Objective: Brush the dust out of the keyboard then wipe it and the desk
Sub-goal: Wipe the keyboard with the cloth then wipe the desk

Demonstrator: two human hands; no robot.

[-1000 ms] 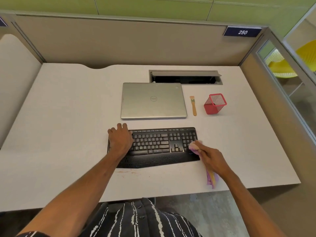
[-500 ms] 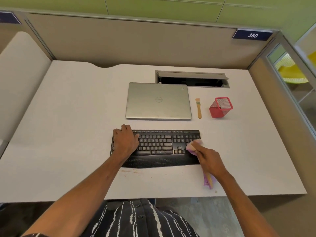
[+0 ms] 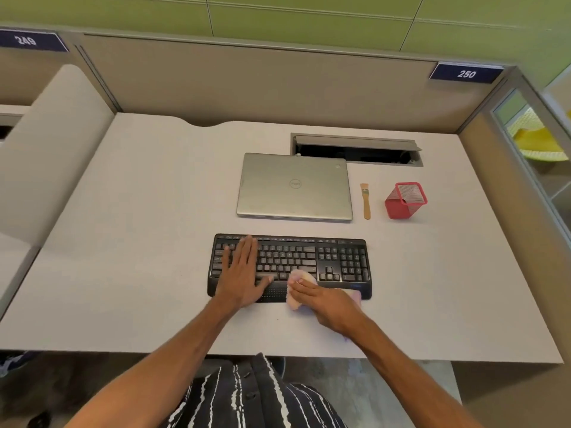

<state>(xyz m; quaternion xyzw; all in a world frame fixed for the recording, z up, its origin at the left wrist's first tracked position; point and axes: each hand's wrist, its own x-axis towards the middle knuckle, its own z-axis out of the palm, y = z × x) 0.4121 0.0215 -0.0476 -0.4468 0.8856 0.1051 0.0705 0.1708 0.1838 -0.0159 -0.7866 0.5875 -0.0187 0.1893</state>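
- Pink cloth [image 3: 299, 277] lies bunched on the front middle of the black keyboard [image 3: 343, 261], over the lowest key row and the palm rest. A corner of it shows past the right wrist.
- The right hand [image 3: 329, 304] lies on top of the cloth, fingers fairly straight and pointing left, pressing it down rather than closing round it.
- The left hand [image 3: 239, 271] rests flat and open on the left half of the keys, fingers straight, and appears to be steadying the keyboard.
- The keyboard sits square on the pale surface [image 3: 139, 242], near its front edge, just in front of a closed silver laptop [image 3: 295, 186].
- A small wooden-handled brush [image 3: 366, 200] lies unheld beside the laptop's right edge, with a red mesh pen holder [image 3: 405, 201] near it on the right, the two apart.
- Judged from that, brushing looks finished and the step in hand is wiping the keyboard. Wiping the surface is not yet begun.
- The next move probably calls for a sweep of the cloth along the key rows, light enough not to drag the keyboard. The left hand would need to lift clear so the keys beneath it get wiped too.
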